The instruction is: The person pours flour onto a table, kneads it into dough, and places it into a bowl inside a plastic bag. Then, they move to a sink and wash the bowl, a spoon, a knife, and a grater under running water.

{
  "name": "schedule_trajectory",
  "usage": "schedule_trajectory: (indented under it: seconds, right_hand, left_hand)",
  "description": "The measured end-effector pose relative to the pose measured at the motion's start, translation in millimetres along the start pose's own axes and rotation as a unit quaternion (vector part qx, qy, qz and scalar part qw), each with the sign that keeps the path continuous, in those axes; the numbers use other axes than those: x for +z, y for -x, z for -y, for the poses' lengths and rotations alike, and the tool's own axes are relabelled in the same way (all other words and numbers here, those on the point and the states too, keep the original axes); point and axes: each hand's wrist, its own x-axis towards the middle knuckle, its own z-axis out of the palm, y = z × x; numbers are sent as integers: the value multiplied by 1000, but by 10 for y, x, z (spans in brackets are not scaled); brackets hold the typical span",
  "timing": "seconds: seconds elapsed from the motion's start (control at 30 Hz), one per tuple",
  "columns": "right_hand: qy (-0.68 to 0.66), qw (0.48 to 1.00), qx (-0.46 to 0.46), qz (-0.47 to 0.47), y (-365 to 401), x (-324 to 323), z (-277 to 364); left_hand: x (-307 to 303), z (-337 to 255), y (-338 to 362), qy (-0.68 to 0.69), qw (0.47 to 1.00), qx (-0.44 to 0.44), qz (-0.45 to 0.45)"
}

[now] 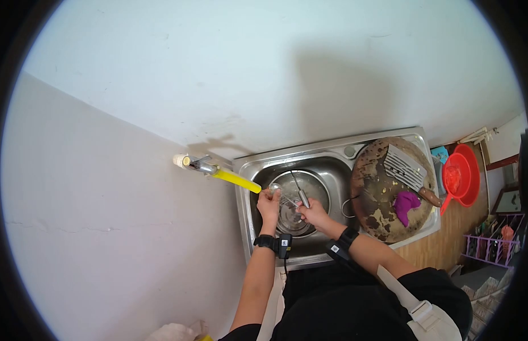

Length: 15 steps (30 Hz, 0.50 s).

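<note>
Over the left basin of a steel sink (337, 170), my left hand (269, 206) closes its fingers at the round bowl of a metal spoon (275, 187), just under the end of a yellow hose (238, 180). The spoon's thin handle slants down to my right hand (313, 213), whose fingers are closed around it. A second utensil with a thick metal handle (303, 198) and a thin dark shaft stands beside my right fingers, its handle end right at them. Below both hands a round metal bowl (327, 196) sits in the basin with water in it.
To the right, a round worn chopping board (366, 202) lies across the sink, carrying a slotted turner (405, 167) and a purple cloth (407, 206). A wall tap (201, 165) feeds the hose. Further right are a red plastic ladle-shaped basin (471, 176) and a purple rack (491, 250).
</note>
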Motion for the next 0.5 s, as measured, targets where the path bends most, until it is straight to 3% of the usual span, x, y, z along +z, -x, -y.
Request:
schedule_trajectory:
  seconds: [0.03, 0.13, 0.27, 0.3, 0.4, 0.5]
  right_hand:
    - [-10, 1000, 13, 18, 9, -17, 4]
    - [-12, 999, 25, 31, -3, -50, -15]
    - [-30, 996, 60, 62, 24, -80, 60]
    - [-31, 996, 60, 62, 21, -81, 60]
    - [-12, 998, 42, 47, 11, -111, 89]
    - [-31, 997, 47, 49, 2, -168, 87]
  left_hand:
    - [-31, -25, -3, 84, 990, -111, 24]
    - [-89, -85, -94, 159, 974, -161, 7]
    - [-23, -130, -113, 91, 990, -70, 85]
    - [-91, -259, -141, 123, 980, -132, 85]
    - [19, -113, -223, 208, 953, -193, 104]
    - [49, -72, -221, 191, 965, -149, 102]
